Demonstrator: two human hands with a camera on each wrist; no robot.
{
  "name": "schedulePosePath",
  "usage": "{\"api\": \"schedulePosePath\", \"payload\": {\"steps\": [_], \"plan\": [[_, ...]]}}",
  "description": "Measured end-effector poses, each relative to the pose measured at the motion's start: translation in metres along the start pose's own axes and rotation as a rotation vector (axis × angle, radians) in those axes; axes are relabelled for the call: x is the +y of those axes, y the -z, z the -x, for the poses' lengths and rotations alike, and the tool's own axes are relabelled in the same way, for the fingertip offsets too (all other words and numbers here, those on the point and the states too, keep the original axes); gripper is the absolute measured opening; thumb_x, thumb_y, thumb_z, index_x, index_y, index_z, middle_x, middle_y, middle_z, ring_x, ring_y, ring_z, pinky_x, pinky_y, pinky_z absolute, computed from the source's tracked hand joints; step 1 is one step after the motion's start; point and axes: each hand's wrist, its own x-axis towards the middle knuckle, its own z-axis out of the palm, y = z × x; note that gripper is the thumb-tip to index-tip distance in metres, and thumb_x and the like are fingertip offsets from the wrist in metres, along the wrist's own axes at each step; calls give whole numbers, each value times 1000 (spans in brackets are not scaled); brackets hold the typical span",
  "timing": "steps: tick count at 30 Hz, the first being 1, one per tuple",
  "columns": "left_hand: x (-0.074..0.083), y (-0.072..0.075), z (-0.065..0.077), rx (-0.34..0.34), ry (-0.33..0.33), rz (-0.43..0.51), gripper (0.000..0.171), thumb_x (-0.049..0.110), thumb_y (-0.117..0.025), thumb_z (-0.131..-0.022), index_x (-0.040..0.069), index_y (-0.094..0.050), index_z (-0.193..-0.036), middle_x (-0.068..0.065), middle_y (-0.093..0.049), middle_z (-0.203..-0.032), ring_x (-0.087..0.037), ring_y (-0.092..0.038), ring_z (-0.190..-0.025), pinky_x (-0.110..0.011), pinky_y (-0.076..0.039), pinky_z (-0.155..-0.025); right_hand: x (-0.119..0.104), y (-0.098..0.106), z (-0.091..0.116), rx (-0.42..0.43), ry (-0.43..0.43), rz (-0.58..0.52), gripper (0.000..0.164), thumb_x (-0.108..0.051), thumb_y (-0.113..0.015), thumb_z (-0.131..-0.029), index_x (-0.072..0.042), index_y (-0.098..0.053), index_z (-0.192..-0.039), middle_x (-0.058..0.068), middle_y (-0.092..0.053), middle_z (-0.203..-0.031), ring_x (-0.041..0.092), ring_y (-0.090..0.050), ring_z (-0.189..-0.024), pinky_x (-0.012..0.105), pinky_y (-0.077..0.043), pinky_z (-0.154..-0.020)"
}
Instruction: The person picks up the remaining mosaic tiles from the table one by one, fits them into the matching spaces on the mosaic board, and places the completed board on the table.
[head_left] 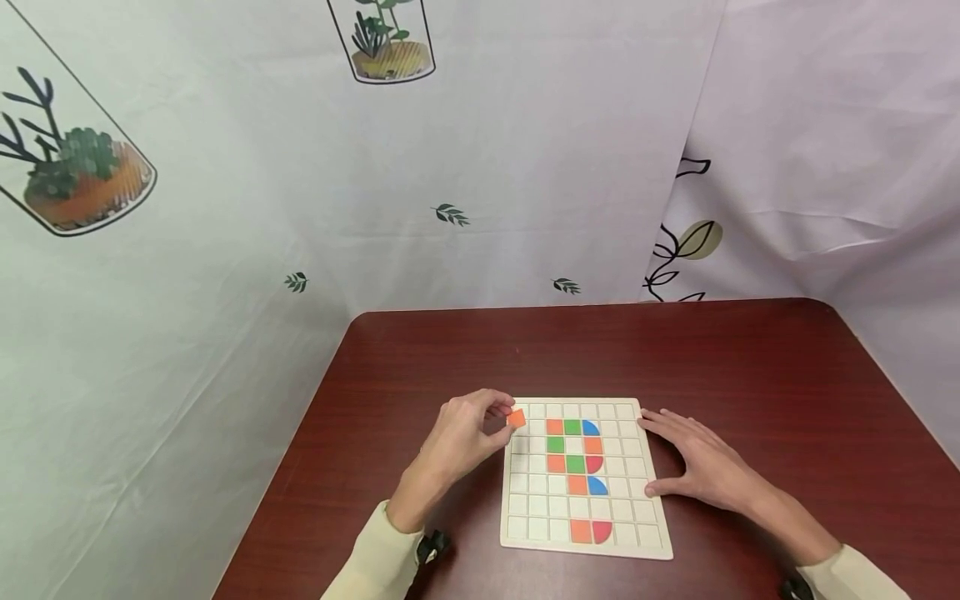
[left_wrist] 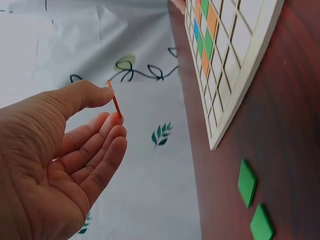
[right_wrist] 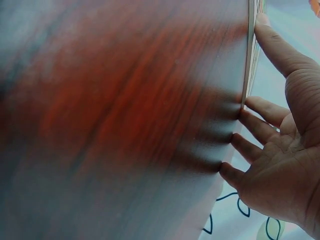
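Note:
Between thumb and fingertip my left hand [head_left: 467, 435] pinches a thin orange square tile [head_left: 516, 418], held over the upper left corner of a white grid board [head_left: 525, 550]. The left wrist view shows the tile edge-on. Orange and green squares plus blue and red quarter-round tiles fill some middle cells of the board, among them a green tile [head_left: 572, 427] and a blue tile [head_left: 597, 486]. My right hand [head_left: 705, 462] rests on the table with fingers spread, its thumb and fingertips at the board's right edge.
Two green tiles [left_wrist: 247, 183] lie on the dark red wooden table [head_left: 420, 358] near the board, seen in the left wrist view. Behind the table hangs a pale cloth [head_left: 510, 150] with printed plants.

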Motion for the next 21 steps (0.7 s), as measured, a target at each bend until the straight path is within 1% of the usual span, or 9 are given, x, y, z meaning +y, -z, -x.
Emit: {"api": "schedulePosePath", "payload": {"steps": [4,7,14,18,21], "plan": [[6,-7,2,-47,-9,20,30,11,-88,-86,8,-76,-113,-1,-77,-102,-18,-75,-89,-26,-58,-77,0,0,0,-3,-6,2,98,-54,-94,-71,-3,-60,-148,24,-53,-155,52,-43,-144,70,-31,-113],[11,-13,4,-78,-16,24,29,11,-88,-86,8,-77,-113,0,-76,-103,-19,-75,-90,-24,-56,-76,0,0,-1,-4,-7,3,99,-54,-94,-71,-3,-60,-148,24,-53,-155,52,-42,-145,70,-31,-113],[19,-28,11,-128,-55,-4,27,15,-89,-86,11,-77,-110,5,-74,-98,-8,-72,-88,-19,-55,-78,0,-1,0,-2,-5,2,99,-55,-94,-71,-4,-60,-148,23,-53,-155,52,-43,-145,70,-31,-113],[23,-38,17,-168,-74,-11,24,15,-86,-86,12,-77,-108,7,-74,-96,-4,-70,-85,-13,-51,-76,0,-1,0,0,-4,1,99,-55,-94,-71,-3,-60,-148,24,-53,-154,52,-43,-144,70,-32,-112],[25,-45,21,-190,-95,-29,23,14,-86,-85,13,-78,-107,8,-74,-94,-2,-68,-83,-11,-49,-75,0,-1,0,-2,-4,2,99,-56,-94,-71,-3,-60,-148,24,-53,-154,52,-43,-144,70,-32,-112]]}}
